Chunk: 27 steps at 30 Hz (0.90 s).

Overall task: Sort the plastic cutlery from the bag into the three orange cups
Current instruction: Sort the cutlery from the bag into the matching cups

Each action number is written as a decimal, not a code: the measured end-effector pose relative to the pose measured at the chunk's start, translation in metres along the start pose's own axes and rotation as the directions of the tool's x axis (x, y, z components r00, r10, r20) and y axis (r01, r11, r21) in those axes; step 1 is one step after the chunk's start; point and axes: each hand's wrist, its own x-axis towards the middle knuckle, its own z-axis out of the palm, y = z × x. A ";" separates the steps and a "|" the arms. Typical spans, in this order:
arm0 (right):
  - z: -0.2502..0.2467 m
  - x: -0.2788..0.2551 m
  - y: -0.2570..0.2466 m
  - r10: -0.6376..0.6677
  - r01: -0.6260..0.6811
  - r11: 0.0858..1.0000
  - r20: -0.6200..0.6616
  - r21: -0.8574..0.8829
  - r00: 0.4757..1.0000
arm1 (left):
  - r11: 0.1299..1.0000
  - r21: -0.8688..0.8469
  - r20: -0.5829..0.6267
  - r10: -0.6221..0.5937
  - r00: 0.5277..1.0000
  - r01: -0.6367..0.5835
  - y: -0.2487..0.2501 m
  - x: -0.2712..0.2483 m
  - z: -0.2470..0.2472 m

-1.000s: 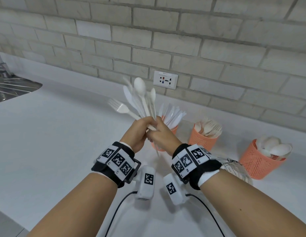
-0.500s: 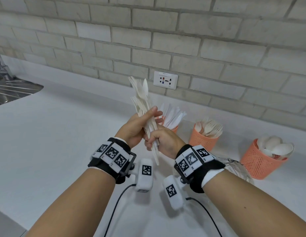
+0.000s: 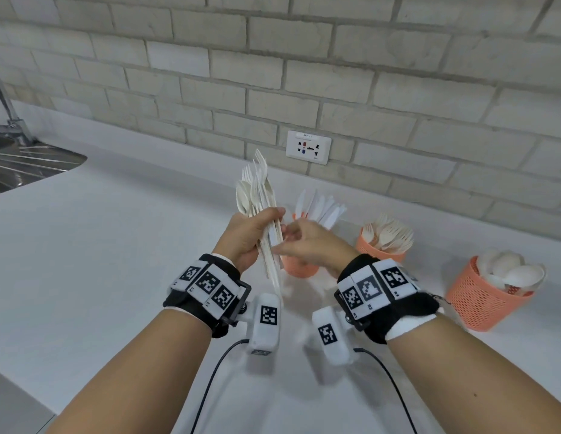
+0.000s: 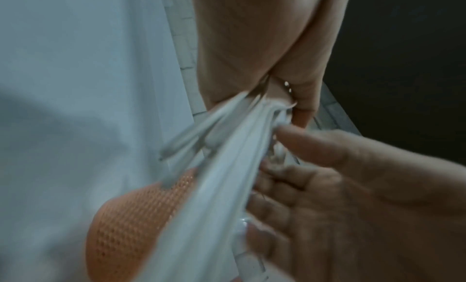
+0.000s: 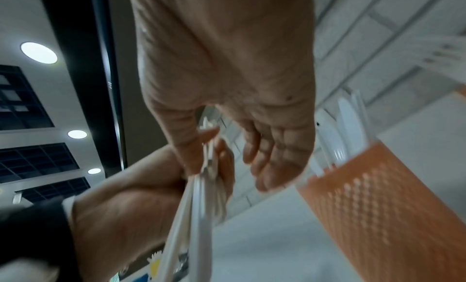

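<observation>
My left hand (image 3: pixel 272 220) grips a bundle of white plastic cutlery (image 3: pixel 257 195), heads up, above the counter. The bundle mixes forks, spoons and knives. My right hand (image 3: pixel 287 238) lies against the handles with loose, nearly straight fingers (image 4: pixel 290 186) and its thumb touching them. In the right wrist view the bundle (image 5: pixel 194 216) runs down from the left hand (image 5: pixel 126 206). Just behind the hands stands the orange mesh cup with knives (image 3: pixel 299 267). To the right are the cup with forks (image 3: pixel 379 250) and the cup with spoons (image 3: pixel 485 299). The bag is almost wholly hidden behind my right wrist.
The white counter (image 3: pixel 116 245) runs back to a brick wall with a socket (image 3: pixel 309 147). A steel sink (image 3: pixel 22 164) and tap (image 3: pixel 6 104) are at far left. Cables from the wrist cameras (image 3: pixel 210 371) trail toward the counter's near edge.
The fanned cutlery has been gathered into a tight upright bundle in the left hand. The right hand has let go of the handles and loosened beside them.
</observation>
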 end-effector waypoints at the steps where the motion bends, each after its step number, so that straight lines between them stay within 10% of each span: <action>1: -0.005 0.000 -0.002 -0.083 0.085 0.996 -0.175 0.007 0.981 | 1.000 0.026 0.001 0.015 1.000 -0.015 0.001 -0.001 0.001; 5: -0.009 -0.002 -0.020 -0.388 0.448 0.893 -0.458 0.026 0.800 | 0.990 0.086 0.087 0.101 0.991 -0.109 0.001 -0.007 0.010; 20: -0.003 0.009 -0.004 -0.305 0.302 0.949 -0.497 -0.089 0.812 | 0.961 0.204 0.309 0.118 0.944 -0.187 -0.006 -0.018 0.012; 27: -0.005 0.008 0.000 -0.160 0.294 0.925 -0.457 0.240 0.875 | 0.997 0.023 0.267 0.062 0.962 -0.071 -0.009 -0.010 0.007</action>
